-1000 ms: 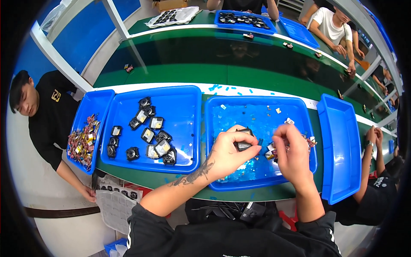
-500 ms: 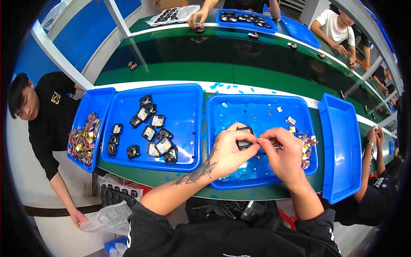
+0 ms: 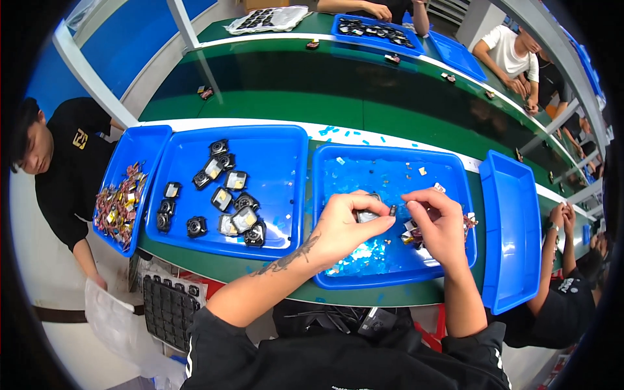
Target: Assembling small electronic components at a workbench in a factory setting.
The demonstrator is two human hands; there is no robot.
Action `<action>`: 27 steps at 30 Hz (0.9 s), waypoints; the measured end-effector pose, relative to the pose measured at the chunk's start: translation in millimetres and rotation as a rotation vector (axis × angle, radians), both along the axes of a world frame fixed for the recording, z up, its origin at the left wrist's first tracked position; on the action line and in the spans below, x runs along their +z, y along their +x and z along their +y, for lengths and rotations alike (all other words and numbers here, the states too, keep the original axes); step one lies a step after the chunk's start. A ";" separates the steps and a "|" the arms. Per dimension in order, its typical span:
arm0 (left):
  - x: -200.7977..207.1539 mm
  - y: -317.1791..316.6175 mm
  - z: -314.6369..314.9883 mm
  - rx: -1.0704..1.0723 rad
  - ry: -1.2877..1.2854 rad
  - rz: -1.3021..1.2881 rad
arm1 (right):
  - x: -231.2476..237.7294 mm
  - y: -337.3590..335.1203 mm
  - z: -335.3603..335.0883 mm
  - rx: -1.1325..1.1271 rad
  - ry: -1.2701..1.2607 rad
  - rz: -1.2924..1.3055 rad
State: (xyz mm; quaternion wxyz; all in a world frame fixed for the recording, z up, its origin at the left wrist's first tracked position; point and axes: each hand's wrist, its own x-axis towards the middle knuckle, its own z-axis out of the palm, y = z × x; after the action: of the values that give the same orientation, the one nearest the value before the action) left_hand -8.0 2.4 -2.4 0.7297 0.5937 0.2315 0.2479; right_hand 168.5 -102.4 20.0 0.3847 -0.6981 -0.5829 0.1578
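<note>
Blue moulded plastic shapes the wide tray [image 3: 281, 188] of rounded black casings [image 3: 244, 220], then I have the left hand [image 3: 343, 224] pinching a dark casing [image 3: 368, 215] above glossy film scraps [image 3: 364, 257], the curled right hand [image 3: 443, 224] alongside, fingertips narrowly parted.

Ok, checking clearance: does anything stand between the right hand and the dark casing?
Only a small dark piece visibly sits between, by the thumb tip of the left hand, facing the right hand; possibly part of the dark casing.
</note>
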 end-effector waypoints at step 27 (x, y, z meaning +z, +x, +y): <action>0.3 2.2 -4.9 -0.175 -0.028 -0.167 | 17.9 -39.8 1.0 -0.112 0.219 -0.028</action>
State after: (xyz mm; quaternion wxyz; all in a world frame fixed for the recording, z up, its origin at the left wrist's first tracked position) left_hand -5.8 -2.5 -2.1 0.7735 0.5787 0.1208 0.2284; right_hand 128.7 -101.4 37.9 0.4586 -0.6855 -0.5621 0.0619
